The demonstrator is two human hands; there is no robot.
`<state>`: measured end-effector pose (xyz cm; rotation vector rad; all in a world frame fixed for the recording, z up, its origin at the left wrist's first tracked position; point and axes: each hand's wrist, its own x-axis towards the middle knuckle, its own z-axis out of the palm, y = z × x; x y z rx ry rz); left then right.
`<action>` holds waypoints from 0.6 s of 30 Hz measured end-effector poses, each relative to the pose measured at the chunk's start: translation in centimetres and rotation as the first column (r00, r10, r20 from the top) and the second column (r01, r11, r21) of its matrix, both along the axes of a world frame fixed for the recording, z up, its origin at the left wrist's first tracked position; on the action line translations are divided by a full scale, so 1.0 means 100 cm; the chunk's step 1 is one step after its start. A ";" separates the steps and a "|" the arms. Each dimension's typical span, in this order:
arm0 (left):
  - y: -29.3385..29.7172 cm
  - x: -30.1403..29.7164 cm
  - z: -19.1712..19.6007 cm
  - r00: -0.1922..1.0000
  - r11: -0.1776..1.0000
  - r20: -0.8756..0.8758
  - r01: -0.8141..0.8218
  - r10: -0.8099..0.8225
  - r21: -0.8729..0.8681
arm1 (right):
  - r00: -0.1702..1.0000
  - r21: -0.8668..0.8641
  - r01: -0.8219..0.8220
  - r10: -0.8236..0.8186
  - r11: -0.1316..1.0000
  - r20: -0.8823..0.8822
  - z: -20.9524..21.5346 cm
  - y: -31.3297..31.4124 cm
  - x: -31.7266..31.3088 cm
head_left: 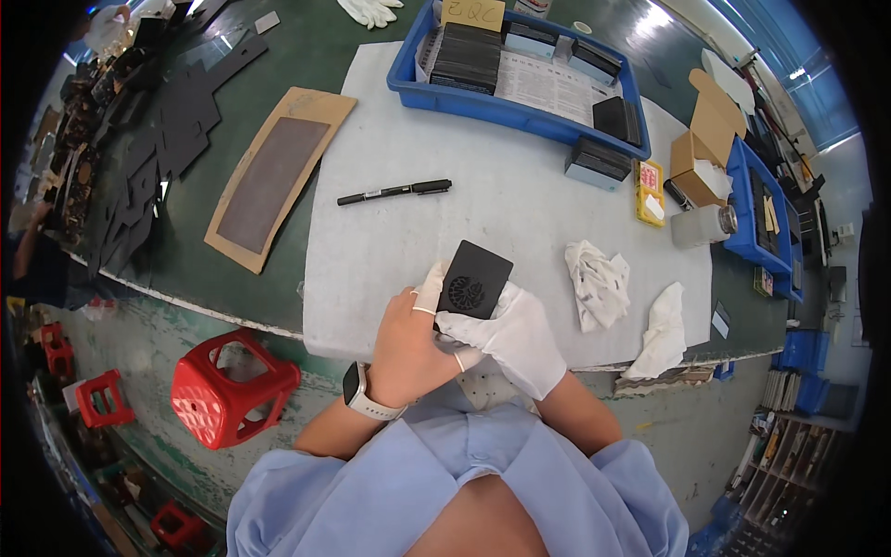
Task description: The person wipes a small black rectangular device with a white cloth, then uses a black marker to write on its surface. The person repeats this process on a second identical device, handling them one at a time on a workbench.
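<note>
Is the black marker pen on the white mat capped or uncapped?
Capped, it seems: the marker pen lies flat on the white mat, black to both ends, with no bare tip showing.

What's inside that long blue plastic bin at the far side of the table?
The blue plastic bin holds stacks of flat black square boxes and a printed paper sheet lying on its floor. Whatever lies beneath the stacks and the sheet is covered.

A light blue shirt with short sleeves was worn, seen at the lower centre of the frame. The left hand [408, 343] was bare but for white finger cots, with a white-strapped, dark-faced watch [357, 388] at the wrist. The right hand [515, 336] was covered by a white glove.
</note>
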<state>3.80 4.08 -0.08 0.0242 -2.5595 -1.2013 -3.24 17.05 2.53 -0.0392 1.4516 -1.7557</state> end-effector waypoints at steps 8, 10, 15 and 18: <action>-0.005 0.007 0.006 0.995 0.961 0.016 0.095 -0.102 0.258 | 0.760 0.004 0.549 -0.498 0.836 -0.418 -0.011 0.037 -0.049; -0.005 0.006 0.008 0.991 0.952 0.022 0.122 -0.133 0.279 | 0.781 0.066 0.392 -0.294 0.918 -0.552 -0.006 0.035 -0.042; -0.005 0.008 0.003 0.965 0.931 0.039 0.238 -0.259 0.277 | 0.923 0.130 0.088 -0.032 0.988 -0.384 0.015 0.018 -0.035; -0.009 0.010 0.015 0.938 0.875 0.095 0.271 -0.334 0.400 | 0.921 0.158 0.226 -0.158 0.961 -0.357 0.013 0.031 -0.057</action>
